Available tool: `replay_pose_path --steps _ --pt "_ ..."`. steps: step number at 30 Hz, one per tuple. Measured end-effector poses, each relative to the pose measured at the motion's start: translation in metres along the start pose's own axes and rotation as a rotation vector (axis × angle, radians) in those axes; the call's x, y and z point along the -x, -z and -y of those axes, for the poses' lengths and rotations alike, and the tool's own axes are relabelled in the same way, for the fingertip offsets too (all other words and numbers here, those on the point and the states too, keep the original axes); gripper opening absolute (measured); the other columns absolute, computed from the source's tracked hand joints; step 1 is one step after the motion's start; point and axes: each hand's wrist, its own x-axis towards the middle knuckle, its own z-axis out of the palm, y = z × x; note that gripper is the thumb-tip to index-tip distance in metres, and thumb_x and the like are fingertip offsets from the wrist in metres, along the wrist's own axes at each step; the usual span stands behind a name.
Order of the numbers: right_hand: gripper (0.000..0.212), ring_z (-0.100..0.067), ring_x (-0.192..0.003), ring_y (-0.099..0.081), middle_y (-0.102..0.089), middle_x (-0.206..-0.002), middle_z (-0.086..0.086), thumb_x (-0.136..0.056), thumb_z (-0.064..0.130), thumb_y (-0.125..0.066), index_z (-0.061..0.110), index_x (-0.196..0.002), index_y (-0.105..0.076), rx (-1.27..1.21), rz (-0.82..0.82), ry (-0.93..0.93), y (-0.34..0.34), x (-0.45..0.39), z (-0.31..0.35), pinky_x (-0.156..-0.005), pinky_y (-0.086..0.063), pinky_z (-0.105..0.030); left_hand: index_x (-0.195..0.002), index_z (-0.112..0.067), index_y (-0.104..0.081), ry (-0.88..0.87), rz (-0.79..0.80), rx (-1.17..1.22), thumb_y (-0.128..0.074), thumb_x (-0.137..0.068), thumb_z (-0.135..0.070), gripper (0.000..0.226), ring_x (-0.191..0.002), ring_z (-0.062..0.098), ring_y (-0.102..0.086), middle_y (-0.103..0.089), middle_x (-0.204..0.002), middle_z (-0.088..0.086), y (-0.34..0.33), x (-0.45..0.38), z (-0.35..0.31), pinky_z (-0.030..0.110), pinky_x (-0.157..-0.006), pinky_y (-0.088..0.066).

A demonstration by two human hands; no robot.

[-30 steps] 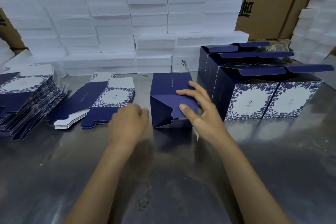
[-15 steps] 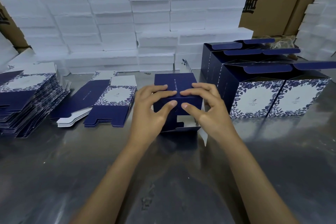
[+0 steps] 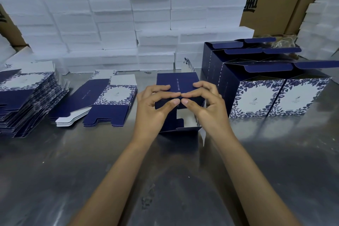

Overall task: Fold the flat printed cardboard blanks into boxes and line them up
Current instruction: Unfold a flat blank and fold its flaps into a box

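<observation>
Navy half-folded cardboard box (image 3: pixel 177 86) stands mid-table on the steel tabletop (image 3: pixel 165 180), bare metal in front. Left hand (image 3: pixel 154 110) and right hand (image 3: pixel 209 106) pinch its near top edge, fingertips meeting. Finished printed boxes (image 3: pixel 275 95) stand just right. Since a second ago, the left hand has joined the grip.

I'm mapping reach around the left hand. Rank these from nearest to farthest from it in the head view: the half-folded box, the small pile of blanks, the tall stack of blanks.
1. Half-folded box: held in the left hand.
2. Small pile of blanks: just left of it.
3. Tall stack of blanks: far left edge.
</observation>
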Motion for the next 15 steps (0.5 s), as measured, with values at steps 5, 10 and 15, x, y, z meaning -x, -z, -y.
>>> replay_pose_path --steps 5,10,15 --pt "0.026 -0.019 -0.135 -0.046 -0.054 -0.132 0.010 -0.085 0.011 -0.079 0.036 -0.093 -0.075 -0.100 0.076 -0.029 0.004 0.000 -0.004 -0.113 -0.041 -0.040 -0.095 -0.035 -0.076 0.020 0.032 0.078 -0.079 -0.081 -0.020 0.020 -0.125 0.009 -0.049 -0.065 -0.119 -0.013 0.008 -0.002 0.002 0.027 -0.099 -0.042" --pt "0.023 -0.018 -0.132 -0.049 -0.058 -0.128 0.012 -0.084 0.010 -0.080 0.032 -0.088 -0.076 -0.137 0.032 -0.034 0.004 -0.001 -0.007 -0.111 -0.042 -0.046 -0.091 -0.035 -0.076 -0.007 -0.021 0.069 -0.080 -0.082 -0.021 0.018 -0.124 0.006 -0.049 -0.066 -0.116 -0.016 0.003 0.000 0.004 0.021 -0.096 -0.040" --pt "0.019 -0.017 -0.131 -0.051 -0.059 -0.128 0.010 -0.085 0.009 -0.079 0.028 -0.089 -0.078 -0.113 0.038 -0.013 0.007 -0.005 -0.011 -0.111 -0.042 -0.048 -0.090 -0.042 -0.073 -0.039 -0.050 0.012 -0.078 -0.083 -0.024 0.020 -0.125 0.011 -0.047 -0.065 -0.115 -0.019 -0.003 0.003 0.004 0.020 -0.102 -0.037"
